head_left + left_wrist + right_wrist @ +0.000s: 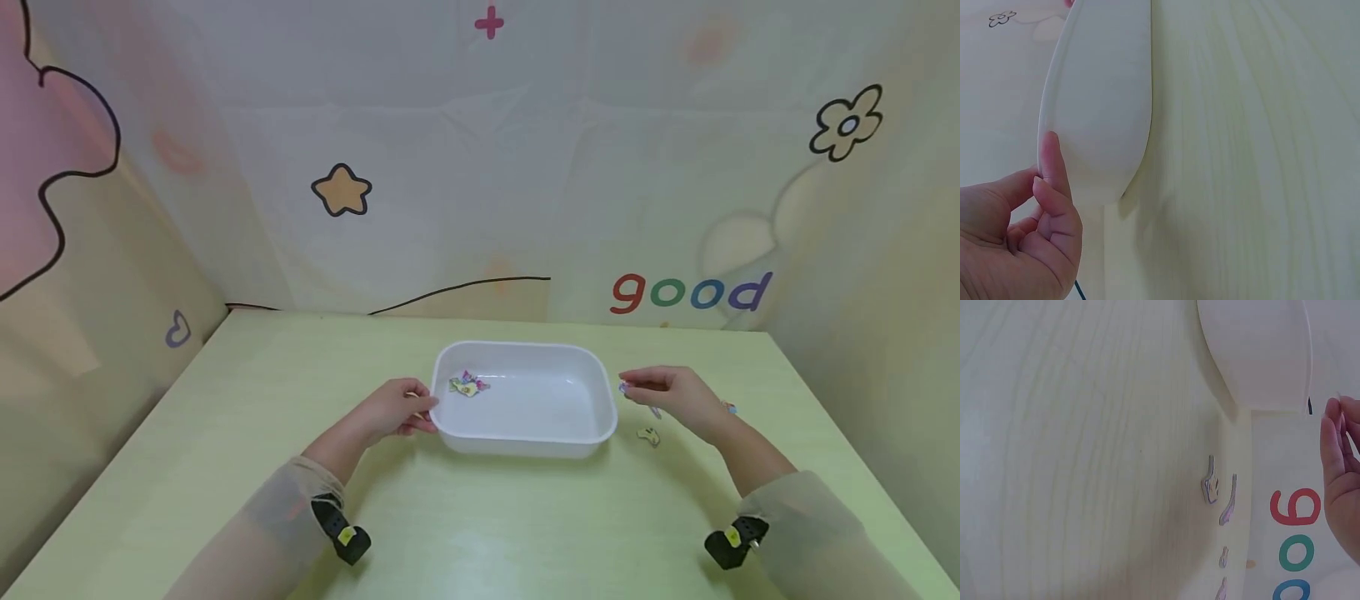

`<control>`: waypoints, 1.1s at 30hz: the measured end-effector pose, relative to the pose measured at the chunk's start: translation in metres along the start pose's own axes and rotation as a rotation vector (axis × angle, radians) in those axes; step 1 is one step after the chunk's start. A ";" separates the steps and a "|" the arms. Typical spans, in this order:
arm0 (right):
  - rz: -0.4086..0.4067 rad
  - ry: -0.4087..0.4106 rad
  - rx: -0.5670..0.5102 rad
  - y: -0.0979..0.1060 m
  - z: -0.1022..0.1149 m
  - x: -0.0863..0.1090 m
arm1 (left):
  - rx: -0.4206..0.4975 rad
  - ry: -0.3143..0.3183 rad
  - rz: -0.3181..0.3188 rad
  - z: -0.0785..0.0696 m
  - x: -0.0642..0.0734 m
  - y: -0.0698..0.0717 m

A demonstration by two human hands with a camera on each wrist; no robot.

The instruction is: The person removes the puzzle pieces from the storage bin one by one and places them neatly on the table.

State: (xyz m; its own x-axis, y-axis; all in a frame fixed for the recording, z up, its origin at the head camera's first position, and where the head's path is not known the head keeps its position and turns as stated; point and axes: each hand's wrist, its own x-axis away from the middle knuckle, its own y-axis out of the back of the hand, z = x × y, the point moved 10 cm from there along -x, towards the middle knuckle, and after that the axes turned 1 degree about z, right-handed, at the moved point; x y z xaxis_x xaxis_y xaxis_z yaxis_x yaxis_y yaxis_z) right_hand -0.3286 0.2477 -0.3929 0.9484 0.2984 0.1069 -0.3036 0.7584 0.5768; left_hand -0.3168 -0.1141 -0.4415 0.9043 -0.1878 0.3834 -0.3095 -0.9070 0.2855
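Observation:
A white plastic basin (525, 408) stands on the table with several small colourful cutouts (468, 385) lying inside at its left end. My left hand (393, 407) grips the basin's left rim; in the left wrist view the thumb and fingers (1054, 162) pinch its edge. Just off the right rim, my right hand (675, 398) is raised and pinches a small bluish-purple cutout (624, 387) between thumb and fingertips. What is printed on that piece is too small to make out. Beneath this hand a yellowish cutout (648, 436) lies on the table.
More loose cutouts lie right of the basin, partly hidden by the right hand: a purplish one (656, 412) and a red-and-blue one (730, 407). Several show in a row in the right wrist view, including a long-necked one (1229, 503). A printed cloth backdrop (480, 192) borders the pale table (480, 525).

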 end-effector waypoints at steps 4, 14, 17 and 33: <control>-0.018 -0.007 0.010 0.006 -0.007 0.008 | 0.010 -0.001 0.006 0.005 0.002 0.000; -0.093 -0.032 0.084 0.035 -0.029 0.024 | 0.013 -0.006 0.008 0.005 0.000 0.000; -0.093 -0.042 0.099 0.040 -0.036 0.026 | 0.013 0.002 0.006 0.005 -0.001 0.001; -0.099 -0.126 0.152 0.064 -0.075 0.039 | 0.009 0.002 0.013 0.003 0.004 0.000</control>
State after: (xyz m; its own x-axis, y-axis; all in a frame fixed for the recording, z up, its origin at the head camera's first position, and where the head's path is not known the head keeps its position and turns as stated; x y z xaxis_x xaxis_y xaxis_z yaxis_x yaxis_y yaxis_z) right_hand -0.3180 0.3511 -0.4124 0.9798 0.1448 0.1380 -0.1999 0.6817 0.7038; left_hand -0.3123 -0.1156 -0.4430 0.8998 -0.1990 0.3884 -0.3185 -0.9078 0.2728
